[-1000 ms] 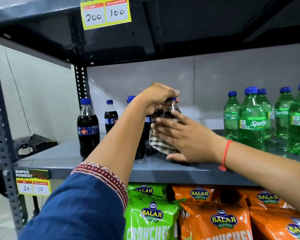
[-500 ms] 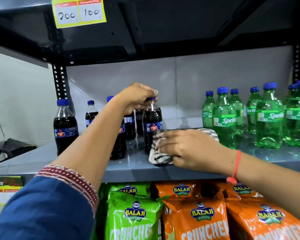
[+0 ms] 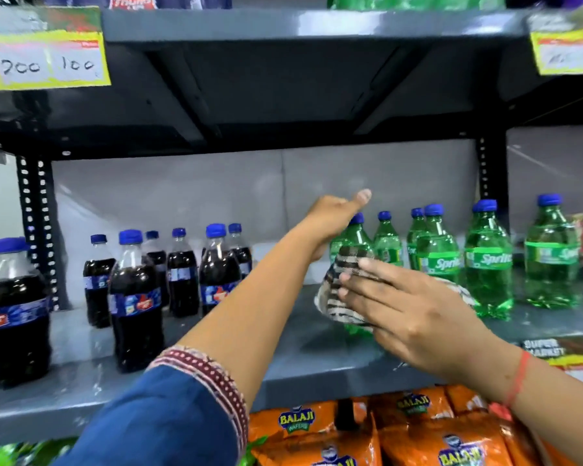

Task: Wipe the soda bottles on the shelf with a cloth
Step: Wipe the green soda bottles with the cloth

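I am standing at the grey metal shelf [image 3: 81, 344], where dark cola bottles with blue caps [image 3: 135, 297] are lining the left and green plastic Sprite bottles [image 3: 488, 260] the right. My left hand [image 3: 330, 223] is gripping the leftmost green bottle [image 3: 355, 238] near its neck — thumb up. My right hand [image 3: 408, 317], fingers [image 3: 367, 287] spread flat, is pressing the striped black-and-white cloth [image 3: 344, 264] against that bottle's side.
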{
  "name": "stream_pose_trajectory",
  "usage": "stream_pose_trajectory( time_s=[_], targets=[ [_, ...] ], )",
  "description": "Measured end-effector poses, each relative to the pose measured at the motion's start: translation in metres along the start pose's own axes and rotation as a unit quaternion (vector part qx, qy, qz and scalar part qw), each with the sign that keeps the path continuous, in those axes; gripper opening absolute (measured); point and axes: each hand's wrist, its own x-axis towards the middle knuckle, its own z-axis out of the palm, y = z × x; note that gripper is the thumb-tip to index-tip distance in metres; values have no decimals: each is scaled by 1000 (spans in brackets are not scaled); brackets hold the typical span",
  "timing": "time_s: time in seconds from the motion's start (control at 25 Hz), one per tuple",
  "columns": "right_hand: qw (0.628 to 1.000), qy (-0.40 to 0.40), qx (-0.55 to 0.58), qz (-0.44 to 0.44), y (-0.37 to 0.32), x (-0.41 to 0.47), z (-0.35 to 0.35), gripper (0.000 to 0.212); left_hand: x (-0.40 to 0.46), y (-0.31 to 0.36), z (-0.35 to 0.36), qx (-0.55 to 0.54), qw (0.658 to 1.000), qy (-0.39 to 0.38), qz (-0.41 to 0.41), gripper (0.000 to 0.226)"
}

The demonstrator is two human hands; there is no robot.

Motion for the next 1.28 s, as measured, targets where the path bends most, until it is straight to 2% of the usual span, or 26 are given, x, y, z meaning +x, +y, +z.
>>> stream_pose_trajectory(
  time_s=[0.08, 0.16, 0.2, 0.32, 0.48, 0.6, 0.64, 0.76, 0.8, 0.88, 0.96, 1.08, 1.16, 1.24, 1.28],
  targets=[
    [999, -42, -8, -22, 4, -9, 14, 39, 10, -6, 5, -66, 997, -20, -21, 31],
    [994, -86, -36, -66, 17, -6, 16, 45, 16, -9, -1, -80, 996, -41, -25, 23],
    [992, -86, -49, -78, 26, -2, 16, 46, 18, -9, -4, -71, 996, -47, -27, 22],
    [998, -40, -18, -44, 40, 9, 22, 37, 20, -12, -10, -59, 996, -50, -33, 21],
    [988, -66, -36, -136, 30, 4, 32, 38, 16, -8, -7, -59, 996, -61, -35, 19],
    [998, -47, -21, -38, 45, 9, 25, 42, 16, -8, -7, -72, 995, -53, -38, 20],
    [998, -56, -26, -31, 43, 7, 23, 42, 16, -8, -8, -71, 995, -52, -40, 20],
    [990, -98, 17, -100, 31, -14, 23, 39, 14, -8, -9, -71, 995, -54, -47, 19],
    [987, -122, 46, -97, 28, -21, 18, 41, 13, -8, -9, -66, 995, -53, -49, 19],
    [978, -169, 123, -27, 29, -25, 5, 48, 12, -5, -8, -57, 996, -51, -52, 19],
    [953, -245, 177, 34, 31, -24, -3, 55, 10, -2, -8, -58, 996, -48, -57, 21],
    [916, -286, 250, 129, 36, -13, -20, 37, -1, 5, -4, -42, 998, -25, -50, 18],
    [864, -247, 363, 247, 44, -7, -37, 40, -13, 11, 2, 47, 994, 88, 42, 35],
    [804, -171, 474, 317, 46, -6, -51, 44, -39, 17, 6, 151, 954, 203, 159, 46],
    [775, -129, 521, 333, 42, -5, -57, 44, -56, 19, 5, 187, 939, 225, 179, 50]
  ],
)
